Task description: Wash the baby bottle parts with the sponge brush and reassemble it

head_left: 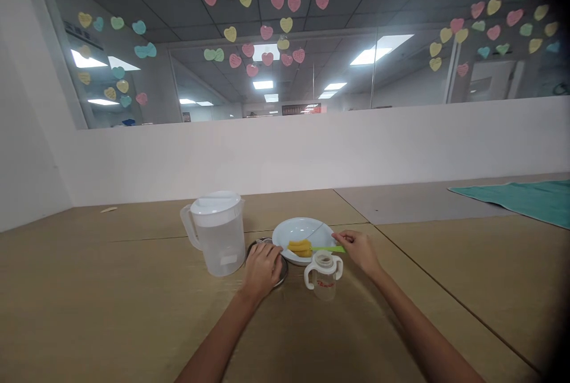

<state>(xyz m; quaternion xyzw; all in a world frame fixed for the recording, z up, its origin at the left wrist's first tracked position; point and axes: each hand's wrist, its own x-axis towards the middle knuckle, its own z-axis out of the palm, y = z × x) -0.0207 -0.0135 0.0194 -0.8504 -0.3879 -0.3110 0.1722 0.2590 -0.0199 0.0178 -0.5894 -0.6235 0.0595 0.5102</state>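
Note:
A white plate [307, 225] holds several yellow pieces [300, 246], and a tool with a flat green handle [329, 249] lies across its right rim. My right hand [360, 249] pinches the plate's right rim, just above the end of the green handle. Over a round dark metal dish [281, 279] rests my left hand [262, 264], fingers stretched forward and fingertips at the plate's left rim. It covers most of the dish. In front of the plate stands a clear baby bottle [325, 285] with two white handles and no cap on its neck.
A translucent lidded pitcher [221, 240] stands left of my left hand. The brown table [111, 294] runs back to a white wall [285, 157] under a window with heart-shaped notes. A teal cloth [529, 198] lies at the far right, a small flat piece [108, 209] at the far left.

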